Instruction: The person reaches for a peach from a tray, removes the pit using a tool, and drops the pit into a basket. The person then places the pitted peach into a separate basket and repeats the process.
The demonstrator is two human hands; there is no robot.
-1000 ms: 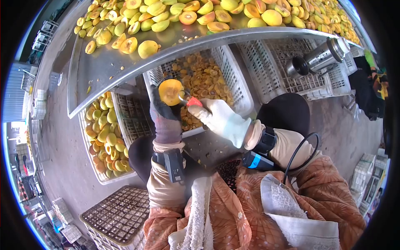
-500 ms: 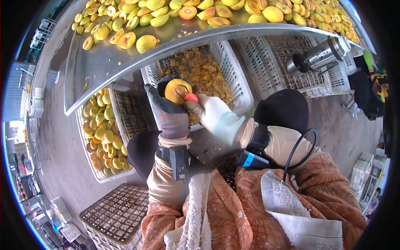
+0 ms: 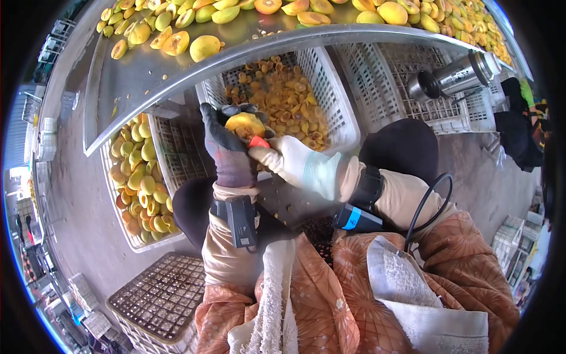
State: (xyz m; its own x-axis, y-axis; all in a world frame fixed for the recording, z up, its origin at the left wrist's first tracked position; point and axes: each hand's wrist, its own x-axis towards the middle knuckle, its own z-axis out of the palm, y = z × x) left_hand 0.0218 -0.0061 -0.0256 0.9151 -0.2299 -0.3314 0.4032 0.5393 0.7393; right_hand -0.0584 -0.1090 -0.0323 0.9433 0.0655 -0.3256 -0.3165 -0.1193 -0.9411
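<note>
My left hand [image 3: 223, 154], in a dark-coated glove, is closed around a yellow peach half [image 3: 245, 124] with its cut face tilted downward. My right hand [image 3: 298, 162], in a white glove with a pale green cuff, grips a small pitting tool with a red handle [image 3: 258, 142]. The tool's working end is against the fruit and mostly hidden. Both hands are just above the near end of a white plastic crate [image 3: 337, 97], which holds many brownish-yellow scooped pieces.
A metal table [image 3: 138, 74] piled with halved peaches [image 3: 175, 42] spans the top. At left stands a crate of peach halves [image 3: 147, 184]. An upturned crate [image 3: 156, 295] sits lower left. A steel flask [image 3: 454, 78] lies on crates at right, near another person [image 3: 519, 121].
Both hands have shifted slightly left and down in view. The peach half has tilted, its cut face turning downward, with the red-handled tool still against it. The whole view has shifted a little.
</note>
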